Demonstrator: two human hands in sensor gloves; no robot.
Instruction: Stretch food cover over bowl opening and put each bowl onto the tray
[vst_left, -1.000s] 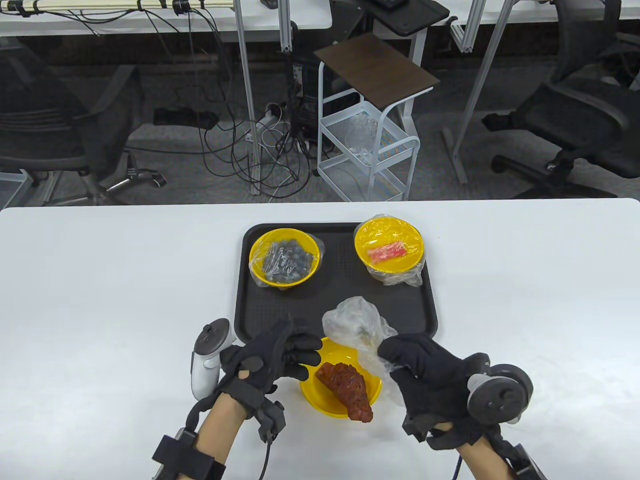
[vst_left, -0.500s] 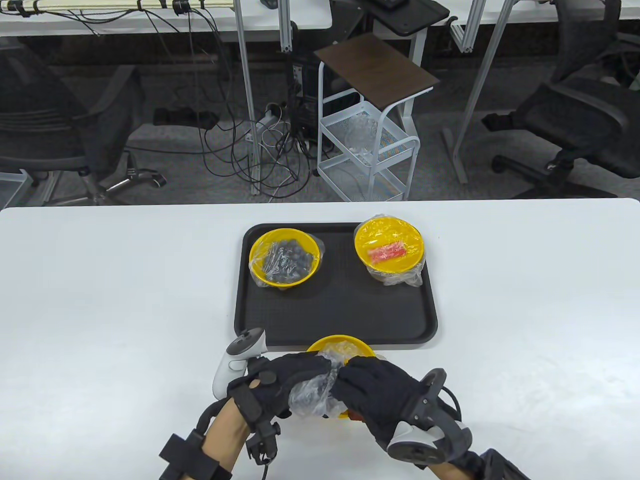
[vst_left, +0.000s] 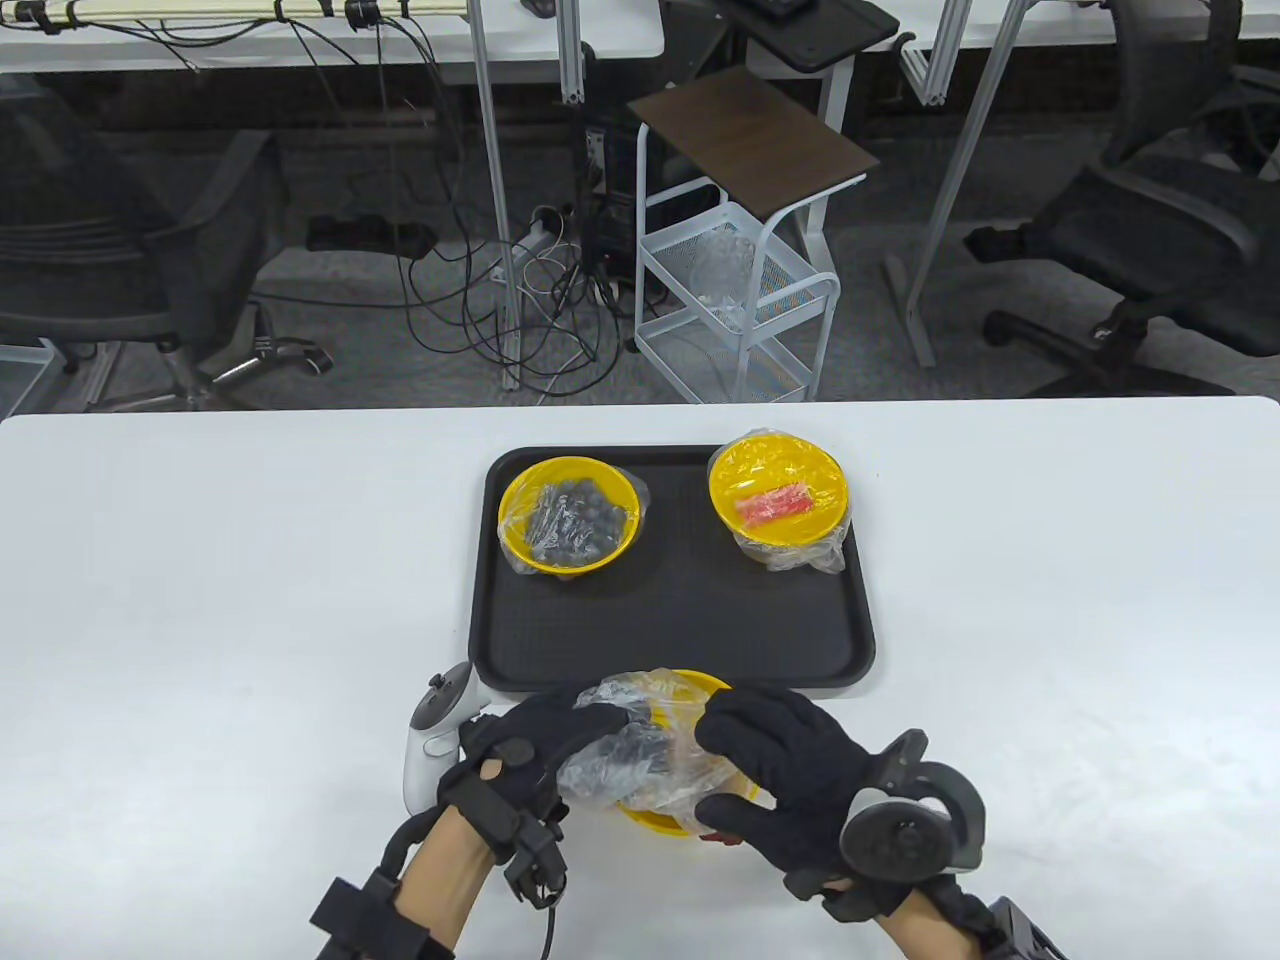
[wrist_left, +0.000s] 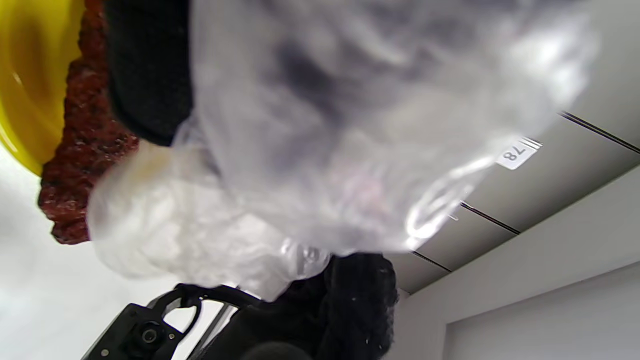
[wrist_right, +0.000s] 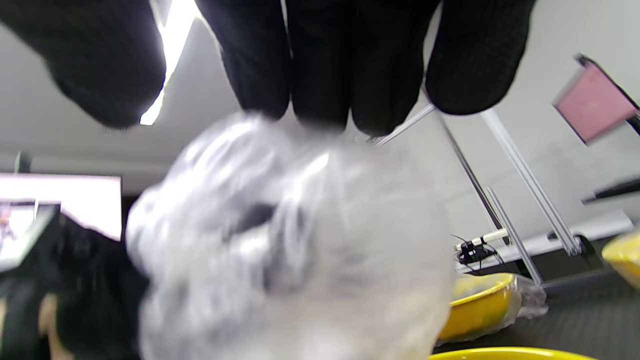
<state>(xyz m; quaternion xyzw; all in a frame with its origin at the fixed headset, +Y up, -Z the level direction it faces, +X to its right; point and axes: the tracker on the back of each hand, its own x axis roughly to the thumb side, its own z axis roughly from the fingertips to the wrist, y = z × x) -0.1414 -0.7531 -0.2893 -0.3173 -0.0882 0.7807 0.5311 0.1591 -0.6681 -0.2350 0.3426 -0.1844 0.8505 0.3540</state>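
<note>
Office floor and furniture beyond the white table

Grey carpet (vst_left: 880, 340) is seen past the table's (vst_left: 200, 600) far edge, away from the grip. A white wire cart (vst_left: 735, 300) with a dark wooden top (vst_left: 750, 135) is placed straight ahead; tangled cables (vst_left: 500, 300) are strewn to its left. Black office chairs (vst_left: 1160, 230) are set at both sides, and metal frame legs (vst_left: 490, 170) are seen between.

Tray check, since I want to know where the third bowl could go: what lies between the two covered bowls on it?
Nothing: in the table view, bare tray separates the blueberry bowl from the bowl with the red food.
</note>
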